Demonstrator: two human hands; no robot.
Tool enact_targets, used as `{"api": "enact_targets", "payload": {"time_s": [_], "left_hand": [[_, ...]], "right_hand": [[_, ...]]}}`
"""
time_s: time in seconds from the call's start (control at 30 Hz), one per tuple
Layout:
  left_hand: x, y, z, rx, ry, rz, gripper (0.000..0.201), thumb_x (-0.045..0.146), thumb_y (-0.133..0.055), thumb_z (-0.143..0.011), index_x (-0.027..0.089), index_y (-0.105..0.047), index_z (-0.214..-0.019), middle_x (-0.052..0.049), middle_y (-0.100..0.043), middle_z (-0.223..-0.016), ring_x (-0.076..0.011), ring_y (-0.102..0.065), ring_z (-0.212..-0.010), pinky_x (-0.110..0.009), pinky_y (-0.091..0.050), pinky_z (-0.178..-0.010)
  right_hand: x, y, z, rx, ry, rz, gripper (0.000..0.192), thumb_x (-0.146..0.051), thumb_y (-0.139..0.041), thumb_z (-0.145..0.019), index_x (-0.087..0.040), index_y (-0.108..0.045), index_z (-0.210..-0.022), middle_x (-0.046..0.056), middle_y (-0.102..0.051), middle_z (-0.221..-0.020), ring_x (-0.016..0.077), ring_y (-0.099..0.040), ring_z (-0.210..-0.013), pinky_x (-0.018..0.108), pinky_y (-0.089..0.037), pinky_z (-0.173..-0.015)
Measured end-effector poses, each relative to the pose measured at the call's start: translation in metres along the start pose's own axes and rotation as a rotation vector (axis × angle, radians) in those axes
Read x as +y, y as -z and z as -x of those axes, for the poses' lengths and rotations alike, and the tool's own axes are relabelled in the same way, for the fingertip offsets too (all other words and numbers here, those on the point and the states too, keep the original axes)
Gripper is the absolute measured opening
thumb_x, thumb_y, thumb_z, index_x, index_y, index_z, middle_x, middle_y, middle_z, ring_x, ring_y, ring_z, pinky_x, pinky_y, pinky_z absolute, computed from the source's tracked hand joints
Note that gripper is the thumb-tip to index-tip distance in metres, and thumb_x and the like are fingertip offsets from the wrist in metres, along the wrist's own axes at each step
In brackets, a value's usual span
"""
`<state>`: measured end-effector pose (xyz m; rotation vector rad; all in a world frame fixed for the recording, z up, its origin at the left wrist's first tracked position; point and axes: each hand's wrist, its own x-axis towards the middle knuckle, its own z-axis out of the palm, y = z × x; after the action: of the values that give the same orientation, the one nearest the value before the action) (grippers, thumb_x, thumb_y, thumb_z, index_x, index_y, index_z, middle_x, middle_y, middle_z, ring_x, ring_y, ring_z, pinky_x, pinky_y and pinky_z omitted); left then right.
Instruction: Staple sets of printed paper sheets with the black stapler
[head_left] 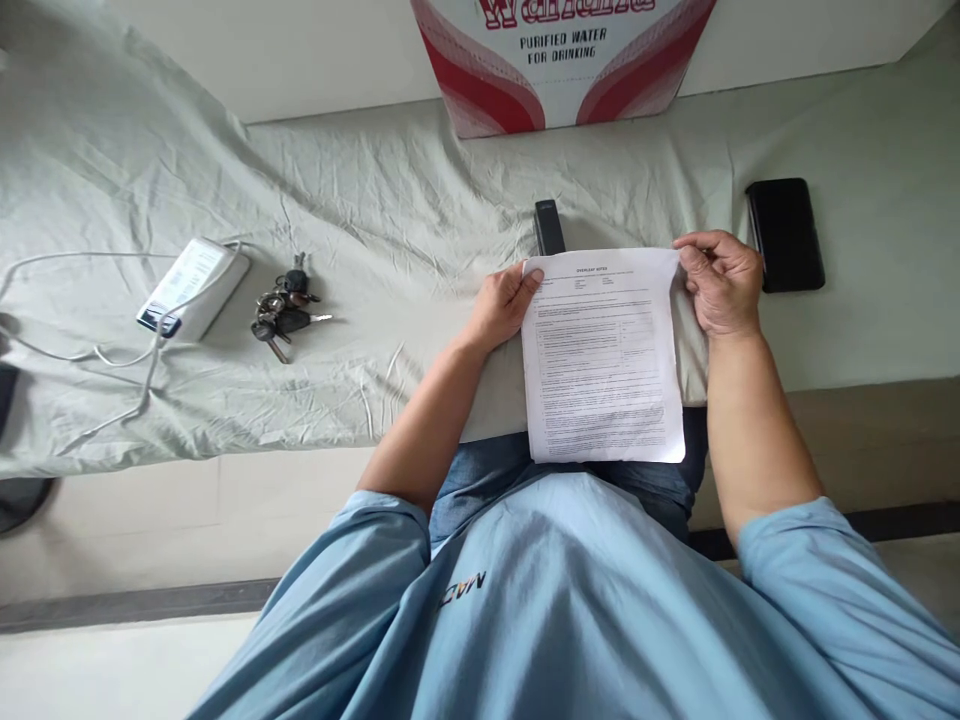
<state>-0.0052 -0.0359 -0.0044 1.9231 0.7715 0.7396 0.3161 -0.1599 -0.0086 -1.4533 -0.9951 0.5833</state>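
A stack of printed paper sheets [604, 360], headed in small capitals, hangs between my hands over the table's front edge and my lap. My left hand [508, 305] grips its upper left side, thumb on top and fingers behind. At the upper right corner my right hand [720, 280] pinches the paper between thumb and curled fingers. A black stapler-like object [549, 226] lies just behind the top edge, its near end hidden by the paper. Just right of my right hand lies a black phone [787, 235], face plain and dark.
A bunch of keys [289, 305] lies left on the pale cloth [390, 200] covering the table. Farther left is a white power bank-like box [195, 285] with a white cable [75, 255]. A red and white water carton [562, 70] stands at the back.
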Motion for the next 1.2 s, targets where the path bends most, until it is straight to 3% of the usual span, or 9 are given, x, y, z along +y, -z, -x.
{"api": "enact_targets", "payload": {"time_s": [0.17, 0.27, 0.33, 0.4, 0.53, 0.67, 0.8, 1.03, 1.2], "left_hand": [[-0.005, -0.002, -0.004, 0.013, -0.028, 0.06, 0.077, 0.098, -0.044, -0.106, 0.026, -0.054, -0.081, -0.003, -0.062, -0.073, -0.0196, -0.06, -0.073, -0.038, -0.048, -0.072], [-0.007, -0.004, -0.007, 0.008, -0.045, 0.121, 0.075, 0.096, -0.048, -0.106, 0.026, -0.056, -0.082, -0.004, -0.065, -0.076, -0.0212, -0.062, -0.076, -0.038, -0.052, -0.075], [-0.009, -0.006, -0.01, 0.001, -0.049, 0.158, 0.072, 0.093, -0.05, -0.107, 0.026, -0.057, -0.083, -0.004, -0.066, -0.078, -0.0222, -0.064, -0.079, -0.038, -0.054, -0.078], [-0.011, -0.009, -0.012, 0.0, -0.053, 0.179, 0.069, 0.09, -0.051, -0.109, 0.026, -0.058, -0.085, -0.005, -0.067, -0.081, -0.0228, -0.066, -0.082, -0.039, -0.054, -0.081], [-0.016, -0.014, -0.016, 0.033, -0.053, 0.202, 0.063, 0.084, -0.056, -0.11, 0.027, -0.06, -0.086, -0.005, -0.069, -0.083, -0.0225, -0.065, -0.08, -0.039, -0.054, -0.081], [-0.024, -0.015, -0.019, 0.092, -0.058, 0.243, 0.062, 0.082, -0.056, -0.111, 0.027, -0.062, -0.086, -0.004, -0.07, -0.085, -0.0219, -0.068, -0.082, -0.037, -0.056, -0.08], [-0.03, -0.017, -0.023, 0.15, -0.044, 0.322, 0.067, 0.089, -0.053, -0.109, 0.026, -0.064, -0.089, -0.005, -0.073, -0.087, -0.0228, -0.071, -0.087, -0.037, -0.059, -0.08], [-0.024, -0.017, -0.021, 0.092, -0.033, 0.533, 0.068, 0.09, -0.06, -0.107, 0.023, -0.073, -0.103, -0.007, -0.083, -0.098, -0.0245, -0.082, -0.098, -0.038, -0.067, -0.086], [-0.013, -0.006, -0.017, 0.046, 0.007, 0.613, 0.065, 0.086, -0.078, -0.099, 0.022, -0.077, -0.106, -0.007, -0.082, -0.097, -0.0243, -0.084, -0.097, -0.037, -0.068, -0.081]], "right_hand": [[-0.041, 0.037, 0.04, -0.023, -0.021, -0.089, 0.049, -0.073, -0.105, -0.075, -0.03, -0.087, -0.089, 0.001, -0.077, -0.074, 0.0092, -0.031, -0.051, 0.036, -0.024, -0.05], [-0.074, 0.08, 0.092, -0.517, -0.157, 0.035, 0.034, -0.064, -0.098, -0.087, -0.034, -0.089, -0.074, 0.006, -0.079, -0.067, 0.0202, -0.061, -0.053, 0.039, -0.048, -0.05], [-0.088, 0.1, 0.134, -0.917, -0.432, 0.158, 0.028, -0.065, -0.091, -0.093, -0.038, -0.097, -0.089, 0.009, -0.089, -0.084, 0.0242, -0.071, -0.058, 0.041, -0.055, -0.051], [-0.092, 0.104, 0.175, -1.034, -0.771, 0.185, 0.04, -0.071, -0.086, -0.096, -0.033, -0.098, -0.102, 0.011, -0.092, -0.096, 0.0208, -0.072, -0.058, 0.037, -0.058, -0.051], [-0.073, 0.074, 0.24, -0.616, -1.068, 0.069, 0.068, -0.08, -0.101, -0.078, -0.022, -0.095, -0.113, 0.017, -0.093, -0.11, 0.0251, -0.085, -0.081, 0.04, -0.073, -0.073], [-0.052, 0.025, 0.268, -0.192, -1.04, -0.206, 0.06, -0.072, -0.111, -0.069, -0.025, -0.092, -0.102, 0.013, -0.093, -0.122, 0.0306, -0.089, -0.112, 0.047, -0.075, -0.104], [-0.045, -0.015, 0.27, 0.042, -1.0, -0.475, 0.051, -0.055, -0.118, -0.062, -0.033, -0.087, -0.095, -0.001, -0.092, -0.117, 0.0246, -0.086, -0.118, 0.044, -0.074, -0.107], [-0.045, -0.042, 0.259, 0.106, -0.775, -0.242, 0.044, -0.063, -0.111, -0.071, -0.033, -0.087, -0.092, 0.001, -0.09, -0.104, 0.029, -0.085, -0.104, 0.048, -0.077, -0.093], [-0.058, 0.008, 0.231, 0.014, -0.327, 0.225, 0.052, -0.074, -0.086, -0.092, -0.036, -0.092, -0.126, 0.006, -0.092, -0.127, 0.0422, -0.081, -0.141, 0.064, -0.075, -0.109]]}}
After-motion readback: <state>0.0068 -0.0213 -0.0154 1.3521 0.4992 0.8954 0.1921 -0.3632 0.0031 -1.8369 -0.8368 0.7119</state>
